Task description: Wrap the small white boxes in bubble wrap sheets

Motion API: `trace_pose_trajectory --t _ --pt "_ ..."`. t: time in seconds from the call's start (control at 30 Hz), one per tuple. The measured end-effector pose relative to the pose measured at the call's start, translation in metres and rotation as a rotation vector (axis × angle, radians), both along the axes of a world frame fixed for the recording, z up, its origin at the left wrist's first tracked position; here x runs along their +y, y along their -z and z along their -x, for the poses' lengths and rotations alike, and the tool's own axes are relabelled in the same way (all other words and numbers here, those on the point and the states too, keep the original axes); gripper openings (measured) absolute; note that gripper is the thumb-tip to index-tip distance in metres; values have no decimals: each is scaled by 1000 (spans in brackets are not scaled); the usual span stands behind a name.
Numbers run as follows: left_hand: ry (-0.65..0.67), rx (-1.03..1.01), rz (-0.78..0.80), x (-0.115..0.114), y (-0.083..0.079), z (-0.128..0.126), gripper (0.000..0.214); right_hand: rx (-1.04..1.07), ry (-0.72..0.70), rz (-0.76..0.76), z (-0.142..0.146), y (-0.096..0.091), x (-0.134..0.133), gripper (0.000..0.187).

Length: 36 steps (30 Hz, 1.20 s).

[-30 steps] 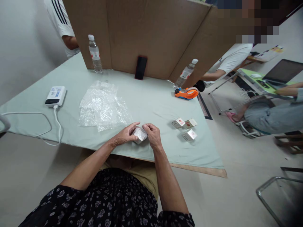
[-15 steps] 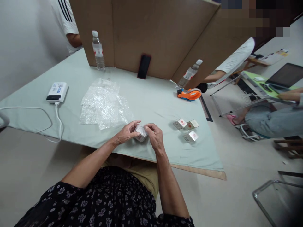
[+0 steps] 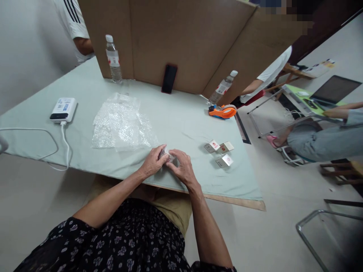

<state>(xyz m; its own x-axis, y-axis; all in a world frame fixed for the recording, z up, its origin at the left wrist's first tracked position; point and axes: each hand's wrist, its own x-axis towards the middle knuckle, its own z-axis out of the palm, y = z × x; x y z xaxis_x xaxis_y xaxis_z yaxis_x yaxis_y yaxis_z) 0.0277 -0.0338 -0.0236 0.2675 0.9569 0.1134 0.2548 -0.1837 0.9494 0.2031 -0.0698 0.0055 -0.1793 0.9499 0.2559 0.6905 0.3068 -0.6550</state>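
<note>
Bubble-wrapped packet [image 3: 165, 152] pinched in my left hand [image 3: 154, 162], likely to steady it; right hand [image 3: 184, 168] curls against it, grip unclear.

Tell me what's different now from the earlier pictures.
The right hand has spread its thumb from its fingers; the thumb now reaches toward the left thumb. The wrapped bundle is now more hidden between the hands. The left hand still holds it. The bubble wrap, small boxes and tape dispenser stayed put on the table.
</note>
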Motion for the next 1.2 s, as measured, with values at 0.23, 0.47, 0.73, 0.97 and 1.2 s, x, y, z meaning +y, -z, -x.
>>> trace_pose_trajectory --t 0.23,0.47,0.73,0.97,1.2 --pt "-29 -39 60 7 -4 3 52 23 -10 59 -4 8 20 36" --pt "-62 -50 85 10 -1 -2 51 -204 -29 -7 1 -2 14 51" --pt "-110 -29 -4 12 -14 4 56 -297 29 -29 -27 -14 41 40" --pt "-111 162 -98 12 -25 22 46 -339 258 34 -129 -33 137 43" --pt "-217 474 -414 -6 -26 44 34 -455 334 231 -164 -34 171 52"
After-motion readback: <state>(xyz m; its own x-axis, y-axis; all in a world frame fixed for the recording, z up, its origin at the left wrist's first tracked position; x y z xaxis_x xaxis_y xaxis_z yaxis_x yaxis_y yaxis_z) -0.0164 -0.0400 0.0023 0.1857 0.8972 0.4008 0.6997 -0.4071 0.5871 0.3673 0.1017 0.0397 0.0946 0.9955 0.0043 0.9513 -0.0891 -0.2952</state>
